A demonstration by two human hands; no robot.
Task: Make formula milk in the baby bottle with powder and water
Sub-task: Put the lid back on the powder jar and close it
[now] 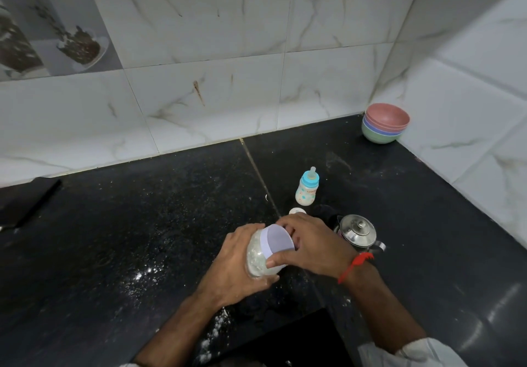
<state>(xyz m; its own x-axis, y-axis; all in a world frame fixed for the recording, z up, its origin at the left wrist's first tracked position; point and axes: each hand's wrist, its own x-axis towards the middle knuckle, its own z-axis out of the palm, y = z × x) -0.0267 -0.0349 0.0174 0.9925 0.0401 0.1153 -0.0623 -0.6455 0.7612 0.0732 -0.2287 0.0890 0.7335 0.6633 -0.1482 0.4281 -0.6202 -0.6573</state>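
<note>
A clear powder jar [258,258] with a white lid [278,240] is tilted above the black counter. My left hand [238,267] wraps the jar's body from the left. My right hand [310,245] grips the lid, fingers around its rim. The baby bottle [307,188], with a blue collar and teat on, stands upright farther back; it holds white liquid. A steel kettle [358,231] with its lid on sits just right of my right hand. A small white cap [297,211] lies between the bottle and my hands.
Spilled white powder [142,274] dusts the black counter [142,209] left of and below my hands. Stacked coloured bowls [385,124] sit in the far right corner against the tiled walls. A dark opening [299,338] lies at the counter's near edge.
</note>
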